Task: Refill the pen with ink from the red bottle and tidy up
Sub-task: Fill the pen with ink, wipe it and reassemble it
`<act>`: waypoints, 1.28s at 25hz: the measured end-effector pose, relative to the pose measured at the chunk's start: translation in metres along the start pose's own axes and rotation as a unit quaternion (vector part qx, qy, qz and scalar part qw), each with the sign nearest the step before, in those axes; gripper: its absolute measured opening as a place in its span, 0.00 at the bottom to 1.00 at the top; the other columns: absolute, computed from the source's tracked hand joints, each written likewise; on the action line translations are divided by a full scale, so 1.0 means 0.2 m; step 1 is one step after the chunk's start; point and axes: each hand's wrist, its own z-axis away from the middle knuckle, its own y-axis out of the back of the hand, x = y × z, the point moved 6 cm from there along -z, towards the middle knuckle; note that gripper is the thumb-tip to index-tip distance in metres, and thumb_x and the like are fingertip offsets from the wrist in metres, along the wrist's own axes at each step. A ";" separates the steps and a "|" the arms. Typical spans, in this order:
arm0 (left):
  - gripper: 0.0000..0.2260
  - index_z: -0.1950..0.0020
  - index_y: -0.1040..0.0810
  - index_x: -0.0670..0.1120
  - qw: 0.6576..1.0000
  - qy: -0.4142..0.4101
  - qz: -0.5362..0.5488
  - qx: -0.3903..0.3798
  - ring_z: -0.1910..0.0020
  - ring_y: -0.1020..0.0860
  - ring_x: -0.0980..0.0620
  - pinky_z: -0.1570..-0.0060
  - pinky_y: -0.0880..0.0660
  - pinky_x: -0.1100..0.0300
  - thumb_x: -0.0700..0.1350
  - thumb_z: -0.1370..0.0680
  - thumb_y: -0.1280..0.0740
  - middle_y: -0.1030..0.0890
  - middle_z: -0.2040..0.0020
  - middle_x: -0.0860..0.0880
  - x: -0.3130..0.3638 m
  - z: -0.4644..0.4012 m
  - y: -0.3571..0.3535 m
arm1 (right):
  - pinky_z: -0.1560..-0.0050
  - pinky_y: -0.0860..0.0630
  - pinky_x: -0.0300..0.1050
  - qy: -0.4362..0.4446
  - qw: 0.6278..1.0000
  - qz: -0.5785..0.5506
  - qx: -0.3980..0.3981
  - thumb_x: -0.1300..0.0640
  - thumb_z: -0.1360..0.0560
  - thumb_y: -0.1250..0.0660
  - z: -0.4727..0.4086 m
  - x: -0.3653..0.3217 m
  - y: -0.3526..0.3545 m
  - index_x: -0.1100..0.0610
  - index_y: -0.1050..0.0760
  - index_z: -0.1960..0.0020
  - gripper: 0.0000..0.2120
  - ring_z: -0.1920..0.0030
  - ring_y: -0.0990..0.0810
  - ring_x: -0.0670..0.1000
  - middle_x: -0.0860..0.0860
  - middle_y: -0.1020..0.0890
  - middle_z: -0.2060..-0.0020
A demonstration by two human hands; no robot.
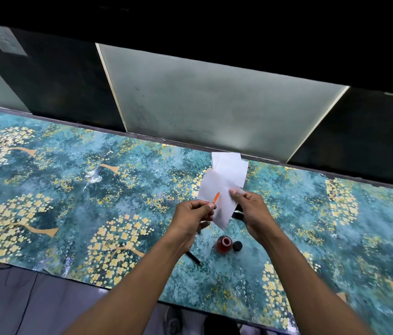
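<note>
- Now left hand (194, 215) pinches the pen part, its orange tip (216, 197) against a tissue (222, 201) gripped by right hand (248, 209).
- Wipe gently, tip angled away from fingers.
- Red bottle (224, 244) stands open below, cap (237, 245) beside; keep elbows clear.

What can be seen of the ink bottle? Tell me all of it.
The ink bottle is small, round and see-through, probably glass, holding reddish-orange ink. It stands upright and uncapped on the patterned table, its mouth open. Its black cap lies just beside it on the right; whether they touch is unclear. Neither hand touches it; both work above, farther back.
</note>
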 end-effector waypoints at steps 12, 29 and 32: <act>0.03 0.58 0.17 0.37 0.999 -0.019 -0.025 -0.028 0.68 0.25 0.51 0.64 0.25 0.61 0.36 0.25 0.28 0.21 0.67 0.45 -0.10 0.10 0.05 | 0.56 0.22 0.48 -0.027 0.991 -0.130 -0.018 0.52 0.19 0.37 0.22 0.05 -0.12 0.60 0.20 0.51 0.13 0.61 0.17 0.54 0.56 0.15 0.60; 0.05 0.59 0.14 0.47 0.979 -0.101 -0.157 -0.075 0.63 0.20 0.55 0.56 0.22 0.58 0.38 0.25 0.27 0.15 0.63 0.48 -0.11 0.19 0.01 | 0.58 0.34 0.52 -0.030 0.997 -0.064 0.044 0.59 0.19 0.36 0.28 0.20 -0.06 0.68 0.22 0.55 0.12 0.59 0.29 0.56 0.62 0.23 0.60; 0.04 0.59 0.14 0.45 0.980 -0.106 -0.152 -0.076 0.63 0.20 0.57 0.58 0.23 0.61 0.37 0.25 0.27 0.16 0.64 0.49 -0.10 0.20 0.01 | 0.62 0.31 0.47 -0.056 0.989 -0.131 0.040 0.62 0.19 0.37 0.30 0.18 -0.06 0.65 0.22 0.55 0.10 0.65 0.25 0.56 0.62 0.21 0.64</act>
